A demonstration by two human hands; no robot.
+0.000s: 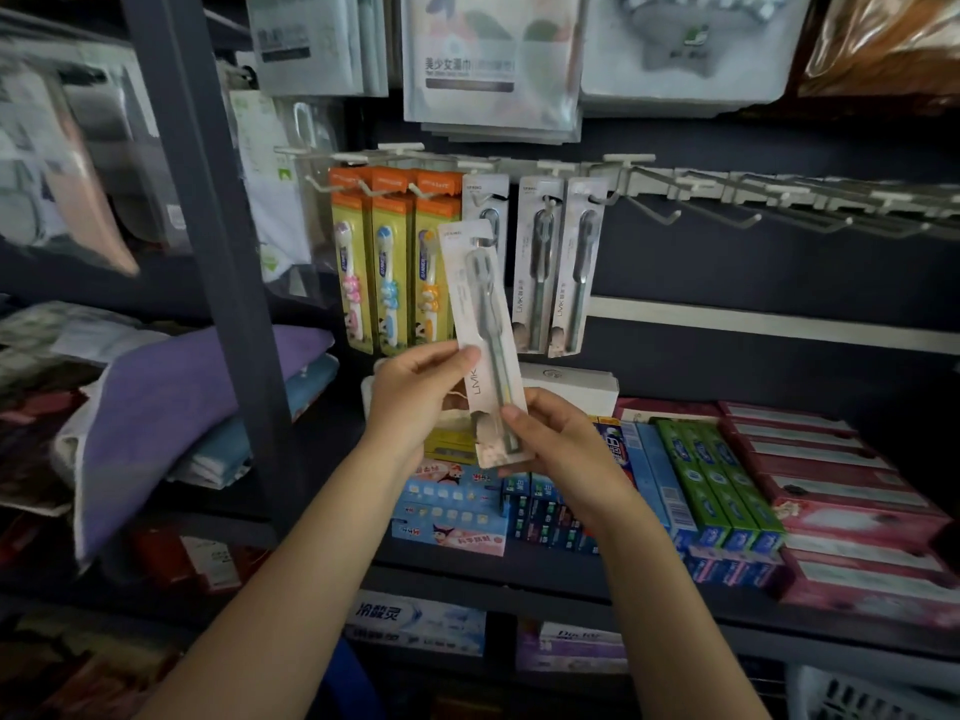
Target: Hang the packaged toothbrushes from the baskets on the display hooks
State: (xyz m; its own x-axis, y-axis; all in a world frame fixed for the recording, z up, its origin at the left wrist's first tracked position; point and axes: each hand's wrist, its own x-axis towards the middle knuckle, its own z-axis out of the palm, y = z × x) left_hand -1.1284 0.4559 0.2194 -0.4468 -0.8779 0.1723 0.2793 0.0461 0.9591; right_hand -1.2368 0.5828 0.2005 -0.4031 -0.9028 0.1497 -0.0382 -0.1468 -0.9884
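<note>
We hold one packaged toothbrush (480, 335) mid-frame, left hand (415, 394) and right hand (553, 439) both pinching its lower end, and next must thread its top hole onto a display hook (654, 213).

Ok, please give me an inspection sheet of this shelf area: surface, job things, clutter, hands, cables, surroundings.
Surface: dark shelf below the hooks, stacked with toothpaste boxes.
Job's things: one grey toothbrush pack held up, tilted, not yet hung; three grey packs and orange packs already hang; bare hooks to the right.
Clutter: folded towels on the left shelf.
Hands: left hand and right hand both pinch the held pack's lower part with the fingers.
Cables: nothing seen.
Surroundings: bagged goods hang above; white basket at lower right, contents not visible.
</note>
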